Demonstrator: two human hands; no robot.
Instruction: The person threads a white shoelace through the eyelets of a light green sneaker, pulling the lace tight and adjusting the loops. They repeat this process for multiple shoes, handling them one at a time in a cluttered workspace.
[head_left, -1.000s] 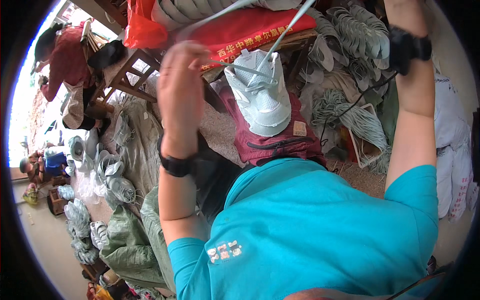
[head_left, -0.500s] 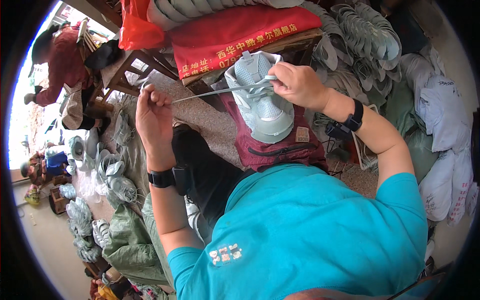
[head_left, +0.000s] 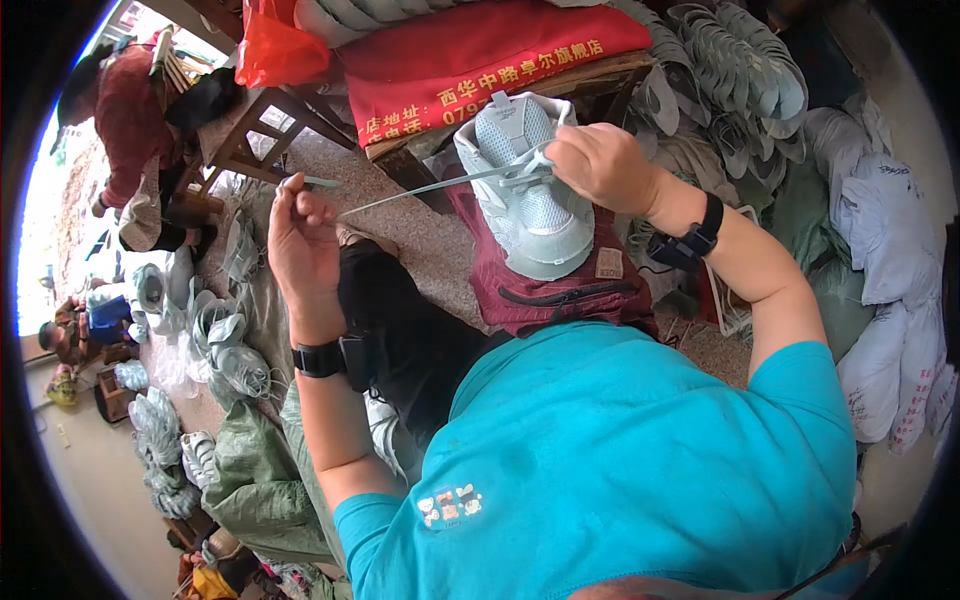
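Note:
A pale grey-green sneaker [head_left: 530, 200] rests toe toward me on a maroon bag [head_left: 570, 290] on my lap. My right hand [head_left: 600, 165] is closed on the laces at the shoe's eyelets. A flat pale shoelace [head_left: 420, 192] stretches leftward from the shoe to my left hand [head_left: 300, 240], which pinches its end, raised off to the left. Both wrists wear black bands.
A wooden bench with a red banner [head_left: 490, 60] stands just beyond the shoe. Piles of pale shoe uppers [head_left: 730, 70] lie at upper right, more on the floor at left [head_left: 200, 340]. White sacks [head_left: 890, 300] sit at right. Another person in red [head_left: 130, 120] sits upper left.
My right arm came down from high on the right to the shoe's eyelets. My left hand dropped lower and outward to the left, drawing the lace taut.

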